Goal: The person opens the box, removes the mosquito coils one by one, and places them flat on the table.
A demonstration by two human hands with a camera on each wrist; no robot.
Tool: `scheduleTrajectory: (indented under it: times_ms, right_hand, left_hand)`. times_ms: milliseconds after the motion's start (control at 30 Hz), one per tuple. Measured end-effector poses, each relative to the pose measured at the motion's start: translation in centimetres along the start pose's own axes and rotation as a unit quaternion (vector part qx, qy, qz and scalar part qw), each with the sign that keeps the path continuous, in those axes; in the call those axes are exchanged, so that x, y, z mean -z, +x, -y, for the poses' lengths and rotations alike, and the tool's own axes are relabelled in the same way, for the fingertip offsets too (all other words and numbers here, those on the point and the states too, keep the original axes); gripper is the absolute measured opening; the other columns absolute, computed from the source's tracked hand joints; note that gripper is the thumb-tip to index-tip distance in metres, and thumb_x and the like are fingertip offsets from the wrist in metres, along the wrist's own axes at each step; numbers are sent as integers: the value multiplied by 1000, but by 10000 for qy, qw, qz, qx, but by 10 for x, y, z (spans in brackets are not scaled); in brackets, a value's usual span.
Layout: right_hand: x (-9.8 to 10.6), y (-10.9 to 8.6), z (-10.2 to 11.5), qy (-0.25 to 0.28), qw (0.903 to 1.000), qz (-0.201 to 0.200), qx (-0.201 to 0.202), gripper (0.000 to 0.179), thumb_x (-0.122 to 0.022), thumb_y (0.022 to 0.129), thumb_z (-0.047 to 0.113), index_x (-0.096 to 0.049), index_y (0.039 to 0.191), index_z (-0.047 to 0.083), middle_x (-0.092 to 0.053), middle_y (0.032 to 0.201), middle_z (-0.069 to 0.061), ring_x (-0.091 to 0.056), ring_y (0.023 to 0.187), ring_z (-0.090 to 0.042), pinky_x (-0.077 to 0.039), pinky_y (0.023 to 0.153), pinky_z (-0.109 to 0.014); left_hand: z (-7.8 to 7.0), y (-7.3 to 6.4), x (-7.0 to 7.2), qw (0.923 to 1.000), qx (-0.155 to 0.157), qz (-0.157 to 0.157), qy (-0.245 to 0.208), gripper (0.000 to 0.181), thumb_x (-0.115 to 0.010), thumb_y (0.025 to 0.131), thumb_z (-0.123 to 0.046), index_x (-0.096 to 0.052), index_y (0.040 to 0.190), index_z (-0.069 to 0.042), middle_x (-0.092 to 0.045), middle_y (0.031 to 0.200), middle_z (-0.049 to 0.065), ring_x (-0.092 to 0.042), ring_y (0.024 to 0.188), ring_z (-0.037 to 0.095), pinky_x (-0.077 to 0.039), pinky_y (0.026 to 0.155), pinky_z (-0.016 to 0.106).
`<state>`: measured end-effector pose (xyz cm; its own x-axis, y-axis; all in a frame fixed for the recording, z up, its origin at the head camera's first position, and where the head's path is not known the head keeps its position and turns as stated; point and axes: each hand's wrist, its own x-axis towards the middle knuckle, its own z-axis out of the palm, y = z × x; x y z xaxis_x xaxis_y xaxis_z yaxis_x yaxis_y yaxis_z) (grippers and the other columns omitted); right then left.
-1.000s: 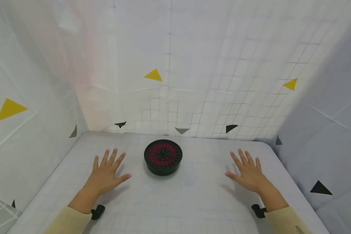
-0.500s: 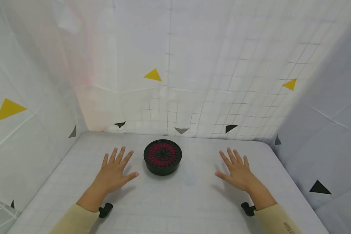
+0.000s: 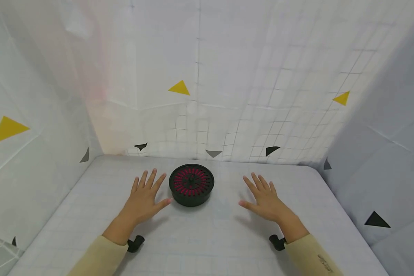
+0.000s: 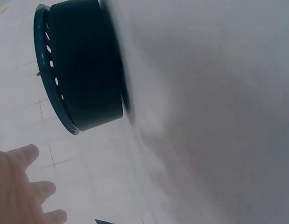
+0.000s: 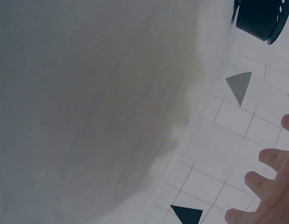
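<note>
A round black container [image 3: 191, 200] stands on the white table. Its slotted top shows red between radial slots, with a small knob in the middle. My left hand [image 3: 142, 203] hovers left of it, fingers spread, the thumb tip close to its side. In the left wrist view, the container's dark wall [image 4: 86, 65] is large, and the fingers [image 4: 41, 190] are apart from it. My right hand [image 3: 266, 202] is spread in the air to the right, farther off. The right wrist view has the container [image 5: 258, 18] in its top corner. Both hands hold nothing.
White sheets with grid lines form a back wall [image 3: 241, 76] and two side walls around the table [image 3: 207, 249]. Yellow, black and grey triangles are on them. A small black device [image 3: 136, 243] sits at the left wrist, another [image 3: 277, 242] at the right.
Both hands have moved inward toward the container, the left one rightward and the right one leftward. Their fingers stay spread. The container stands where it was.
</note>
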<state>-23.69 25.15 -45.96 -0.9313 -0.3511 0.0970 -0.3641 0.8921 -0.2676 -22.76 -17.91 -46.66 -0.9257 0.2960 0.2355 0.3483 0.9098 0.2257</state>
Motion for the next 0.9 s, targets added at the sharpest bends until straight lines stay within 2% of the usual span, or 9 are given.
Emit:
scheduleTrajectory:
  times_ms: [167, 500, 733, 900]
  right_hand:
    - [-5, 7, 10, 45, 9999, 48, 129, 91, -57, 91, 66, -23, 161, 19, -14, 166, -18, -11, 150, -44, -3, 113, -72]
    - [-8, 16, 27, 235, 9991, 144, 318, 90, -55, 91, 69, -25, 160, 20, -18, 165, -16, -17, 150, -43, -9, 114, -70]
    - [-10, 23, 39, 415, 9973, 208, 565, 90, -52, 92, 70, -24, 161, 20, -18, 165, -17, -20, 149, -43, -15, 116, -67]
    - [-15, 31, 42, 582, 9960, 242, 625, 91, -53, 92, 70, -22, 161, 20, -18, 165, -16, -22, 149, -41, -20, 117, -62]
  left_hand:
    - [-6, 8, -3, 9998, -18, 26, -190, 91, -48, 92, -73, -22, 161, -21, -12, 166, 15, -3, 152, 41, -2, 119, 62]
    - [-20, 23, -9, 9974, -155, -35, -703, 86, -50, 94, -68, -27, 160, -18, -19, 164, 18, -10, 151, 42, -8, 118, 63]
    - [-30, 33, -12, 9941, -217, -45, -1065, 83, -51, 95, -65, -28, 159, -18, -19, 164, 17, -10, 152, 39, -7, 120, 60]
    - [-37, 40, -14, 9911, -347, -252, -1258, 78, -53, 97, -61, -34, 156, -14, -26, 162, 20, -17, 149, 42, -13, 118, 63]
